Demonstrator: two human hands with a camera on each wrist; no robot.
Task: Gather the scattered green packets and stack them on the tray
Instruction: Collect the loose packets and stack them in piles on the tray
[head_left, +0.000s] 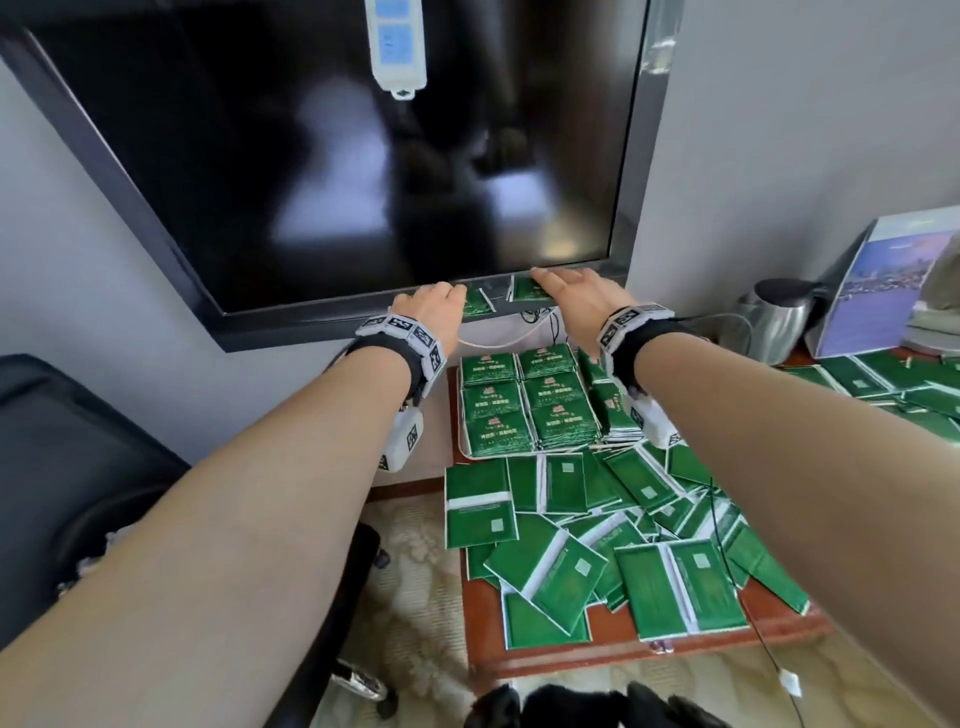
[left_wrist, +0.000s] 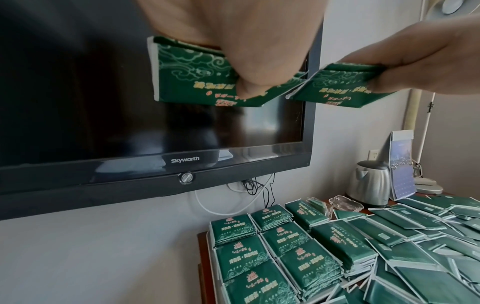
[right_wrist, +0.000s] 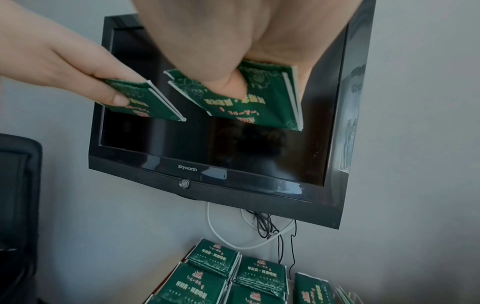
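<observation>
1. My left hand (head_left: 434, 306) is raised in front of the TV (head_left: 363, 156), thumb and fingers pinching a small bundle of packets (left_wrist: 192, 74) — printed faces toward the wrist camera.
2. My right hand (head_left: 576, 293) is up beside it, pinching its own bundle (right_wrist: 249, 98) the same way; the two bundles sit near each other, edges almost meeting, and I cannot tell whether they touch.
3. Below my hands, the tray (head_left: 464, 441) sits at the back left corner of the table (head_left: 597, 654), against the wall. It carries neat stacks (head_left: 524, 402) in two columns of three, printed side up, with another stack (left_wrist: 342, 244) just to their right.
4. In front of the tray and off to the right, loose packets (head_left: 597, 545) lie scattered and overlapping on the table, mostly plain side up.
5. At the far right stand a kettle (head_left: 769, 317) and a calendar (head_left: 893, 286) — both near the wall.
6. A dark chair (head_left: 78, 467) is at my left, and cables (right_wrist: 262, 228) hang under the TV.
</observation>
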